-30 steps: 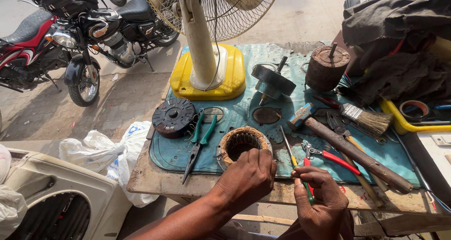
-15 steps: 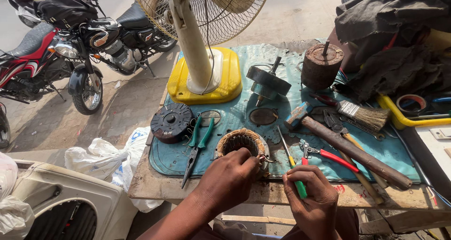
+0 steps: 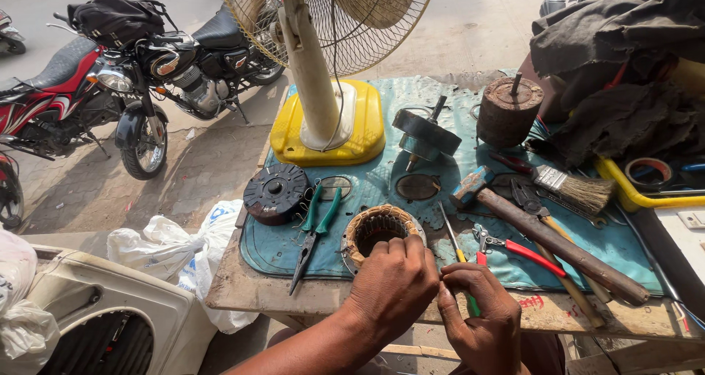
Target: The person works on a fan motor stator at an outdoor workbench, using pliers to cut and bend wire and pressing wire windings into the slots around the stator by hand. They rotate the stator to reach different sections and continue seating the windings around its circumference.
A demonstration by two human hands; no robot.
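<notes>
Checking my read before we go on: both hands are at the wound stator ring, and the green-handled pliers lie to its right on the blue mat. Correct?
Not quite. In the head view the green-handled pliers lie to the left of the wound stator ring, not its right, on the blue mat. The left hand and right hand are indeed at the ring.

Single view, head-mounted, looking steeply down and forward over the table [image 3: 242, 294]. Close on both hands at the bottom edge: left hand [image 3: 393, 287], right hand [image 3: 481, 320]. Table mid-frame, pedestal fan [image 3: 323, 74] beyond it, parked motorcycle [image 3: 147, 66] and pavement at upper left. No second view for overlap.
</notes>
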